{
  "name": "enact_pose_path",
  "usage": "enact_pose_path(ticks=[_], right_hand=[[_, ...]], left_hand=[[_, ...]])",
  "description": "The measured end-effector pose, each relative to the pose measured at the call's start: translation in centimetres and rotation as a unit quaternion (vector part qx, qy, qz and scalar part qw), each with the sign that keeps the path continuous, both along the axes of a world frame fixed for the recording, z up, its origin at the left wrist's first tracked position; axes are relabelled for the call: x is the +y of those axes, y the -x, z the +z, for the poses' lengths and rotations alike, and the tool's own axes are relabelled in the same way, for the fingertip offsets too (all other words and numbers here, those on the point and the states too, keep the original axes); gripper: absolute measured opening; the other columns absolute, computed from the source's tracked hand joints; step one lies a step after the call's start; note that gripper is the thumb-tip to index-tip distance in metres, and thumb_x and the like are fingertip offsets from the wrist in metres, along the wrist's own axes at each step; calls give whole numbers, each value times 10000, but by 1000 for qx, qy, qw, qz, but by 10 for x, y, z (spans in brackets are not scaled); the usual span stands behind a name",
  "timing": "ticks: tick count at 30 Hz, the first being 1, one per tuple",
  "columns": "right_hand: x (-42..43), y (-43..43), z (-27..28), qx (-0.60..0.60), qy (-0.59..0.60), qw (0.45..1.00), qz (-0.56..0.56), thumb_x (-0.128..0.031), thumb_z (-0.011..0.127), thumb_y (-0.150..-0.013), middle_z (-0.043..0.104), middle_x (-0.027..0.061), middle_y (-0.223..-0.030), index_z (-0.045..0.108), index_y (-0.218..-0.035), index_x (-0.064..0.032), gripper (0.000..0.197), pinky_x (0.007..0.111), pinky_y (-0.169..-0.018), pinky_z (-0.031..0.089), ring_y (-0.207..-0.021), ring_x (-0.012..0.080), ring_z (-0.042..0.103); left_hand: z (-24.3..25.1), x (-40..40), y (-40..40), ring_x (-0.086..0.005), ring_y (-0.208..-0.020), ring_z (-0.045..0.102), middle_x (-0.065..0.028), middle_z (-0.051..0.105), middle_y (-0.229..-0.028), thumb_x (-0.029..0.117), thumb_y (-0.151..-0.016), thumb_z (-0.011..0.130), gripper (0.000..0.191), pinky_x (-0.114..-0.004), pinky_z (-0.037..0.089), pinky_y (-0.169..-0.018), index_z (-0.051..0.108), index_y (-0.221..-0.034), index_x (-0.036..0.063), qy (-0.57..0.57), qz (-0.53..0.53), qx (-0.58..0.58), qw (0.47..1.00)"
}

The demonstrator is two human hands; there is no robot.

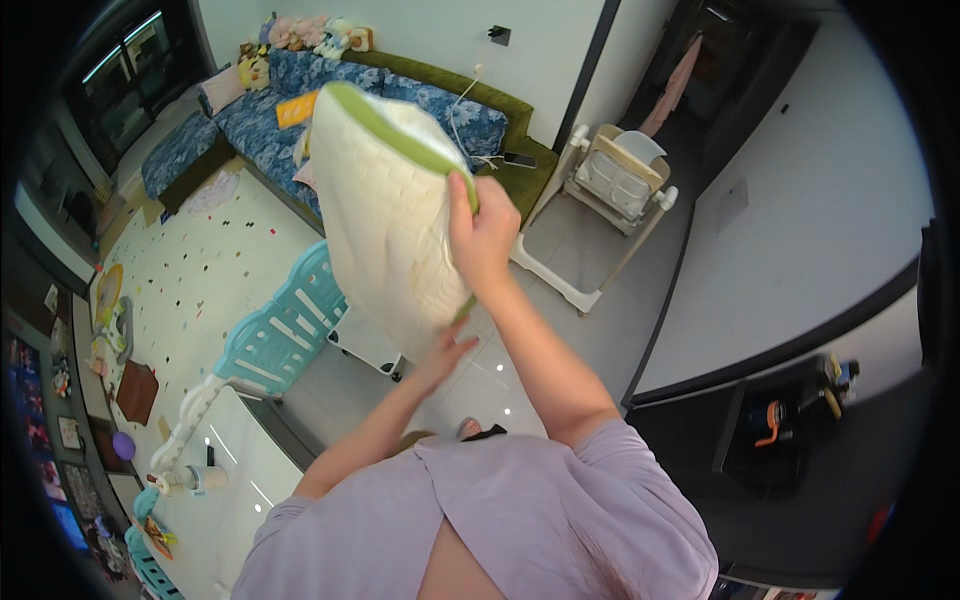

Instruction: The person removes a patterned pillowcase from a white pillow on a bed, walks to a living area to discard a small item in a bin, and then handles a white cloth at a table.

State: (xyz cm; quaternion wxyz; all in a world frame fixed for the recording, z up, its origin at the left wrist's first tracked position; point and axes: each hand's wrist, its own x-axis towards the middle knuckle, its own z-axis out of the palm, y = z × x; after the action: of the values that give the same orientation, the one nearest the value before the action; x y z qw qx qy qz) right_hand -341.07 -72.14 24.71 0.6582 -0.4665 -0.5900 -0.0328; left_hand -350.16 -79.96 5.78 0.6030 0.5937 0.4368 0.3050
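A cream-white quilted pillow (390,217) with a green edge band hangs in the air before me, its top end tilted up and to the left. My right hand (484,225) grips it by the green band at its right side, thumb on the cream face. Low at the pillow's bottom end is my left hand (446,356), palm partly behind or against the fabric, fingers apart. Whether those fingers touch the pillow is hard to tell.
Ahead stands a sofa (247,127) with blue floral covers and plush toys (300,34). A teal play fence (281,322) and a white table (217,465) are to the left. On the right are a high chair (615,180) and a black counter (840,465).
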Motion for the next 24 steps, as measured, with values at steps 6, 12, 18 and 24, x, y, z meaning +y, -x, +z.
enact_pose_path(ticks=[6,12,18,24], right_hand=[[112,-36,-10,154,32,987,14,-185,542,-855,505,136,-627,555,-715,20,249,328,-527,381,-546,247,474],[186,-97,-55,114,154,980,59,-197,560,-849,442,45,-527,558,-721,28,259,274,-455,320,-496,98,340],[230,-107,-149,18,372,922,107,-228,579,-822,489,119,-531,550,-707,38,292,311,-467,353,-462,171,427],[240,-176,-320,-13,592,803,66,-222,563,-815,570,117,-516,597,-688,59,310,294,-423,425,-455,164,577]], left_hand=[[52,123,8,-196,-1144,396,-136,438,-1259,315,-812,570,603,-303,270,-977,385,-1253,-52,59,150,-131,978],[5,255,14,-237,-1185,381,-140,437,-1268,306,-752,652,644,-313,262,-998,400,-1239,-33,-40,123,-70,989],[-64,320,17,-205,-1155,409,-102,481,-1220,375,-836,548,574,-283,270,-985,421,-1229,-22,120,193,-53,972],[-88,316,-3,-138,-455,519,-76,585,-628,298,-843,571,323,-235,427,-432,595,-800,-20,275,228,-95,929]])
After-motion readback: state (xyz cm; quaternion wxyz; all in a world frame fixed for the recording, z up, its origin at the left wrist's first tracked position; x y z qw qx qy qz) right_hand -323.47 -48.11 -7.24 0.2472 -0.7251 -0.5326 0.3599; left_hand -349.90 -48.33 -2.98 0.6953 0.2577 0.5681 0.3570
